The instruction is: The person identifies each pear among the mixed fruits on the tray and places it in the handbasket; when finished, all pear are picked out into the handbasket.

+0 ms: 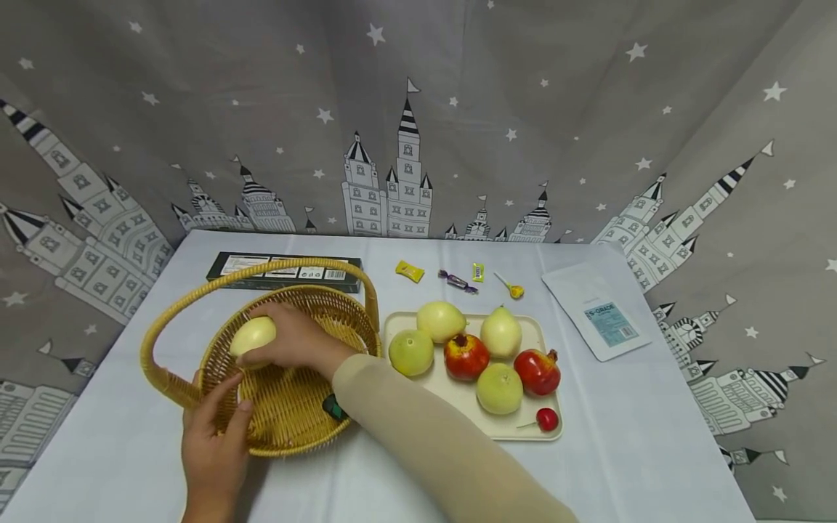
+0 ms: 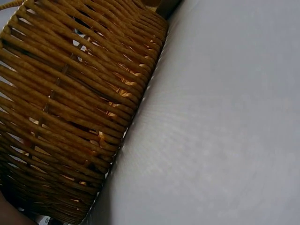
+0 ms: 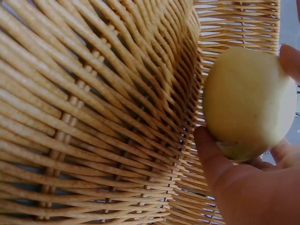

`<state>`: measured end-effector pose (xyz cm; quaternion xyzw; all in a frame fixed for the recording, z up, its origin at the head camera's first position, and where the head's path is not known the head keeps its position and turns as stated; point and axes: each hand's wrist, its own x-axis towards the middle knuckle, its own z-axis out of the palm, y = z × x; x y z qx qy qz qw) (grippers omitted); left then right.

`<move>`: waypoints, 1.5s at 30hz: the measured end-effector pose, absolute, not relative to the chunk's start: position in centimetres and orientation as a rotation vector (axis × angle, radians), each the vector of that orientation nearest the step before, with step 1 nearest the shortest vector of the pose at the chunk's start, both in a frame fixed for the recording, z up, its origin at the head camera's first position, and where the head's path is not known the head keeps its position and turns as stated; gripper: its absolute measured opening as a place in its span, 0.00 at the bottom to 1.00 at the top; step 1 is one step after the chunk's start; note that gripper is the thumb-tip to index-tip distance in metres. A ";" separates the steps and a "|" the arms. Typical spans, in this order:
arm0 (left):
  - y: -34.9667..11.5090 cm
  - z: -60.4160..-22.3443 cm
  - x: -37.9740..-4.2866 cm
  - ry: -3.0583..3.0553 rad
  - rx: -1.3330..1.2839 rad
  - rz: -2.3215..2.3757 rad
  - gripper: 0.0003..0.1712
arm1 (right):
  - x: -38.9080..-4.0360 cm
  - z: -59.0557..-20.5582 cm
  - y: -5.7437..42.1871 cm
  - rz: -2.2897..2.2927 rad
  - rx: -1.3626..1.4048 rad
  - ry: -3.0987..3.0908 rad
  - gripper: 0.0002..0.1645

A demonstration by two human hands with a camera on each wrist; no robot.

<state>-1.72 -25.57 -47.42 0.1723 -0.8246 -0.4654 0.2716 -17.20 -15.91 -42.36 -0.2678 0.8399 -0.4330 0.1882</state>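
My right hand (image 1: 294, 338) holds a pale yellow oval fruit (image 1: 253, 334) inside the round wicker basket (image 1: 288, 418). In the right wrist view, fingers and thumb grip this smooth fruit (image 3: 246, 103) from two sides, close to the woven wall (image 3: 117, 108). At the basket's near left rim is my left hand (image 1: 212, 457), its thumb and forefinger over the edge by the foot of the arched handle (image 1: 261, 269). The left wrist view mostly shows the basket's outer weave (image 2: 70, 108). A small black and green item (image 1: 334, 407) lies at the basket's near right side, partly covered by my sleeve.
Right of the basket, a cream tray (image 1: 445, 407) bears pears, pomegranates, round green fruits and a cherry (image 1: 546, 419). Behind it lie wrapped candies (image 1: 410, 271) and a lollipop (image 1: 516, 291). A white pouch (image 1: 598, 312) lies farther right, a dark flat box (image 1: 349, 282) behind the basket.
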 end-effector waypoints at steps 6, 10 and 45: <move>-25.6 -47.6 -1.7 -2.209 0.440 -1.241 0.21 | -17.4 -42.8 -16.0 -1.106 -0.762 2.425 0.43; -25.7 -47.6 -1.7 -2.206 0.413 -1.243 0.21 | -17.3 -42.6 -16.0 -1.111 -0.754 2.425 0.44; -25.4 -47.5 -1.8 -2.255 0.574 -1.268 0.21 | -17.1 -42.6 17.7 -1.725 -0.318 2.585 0.31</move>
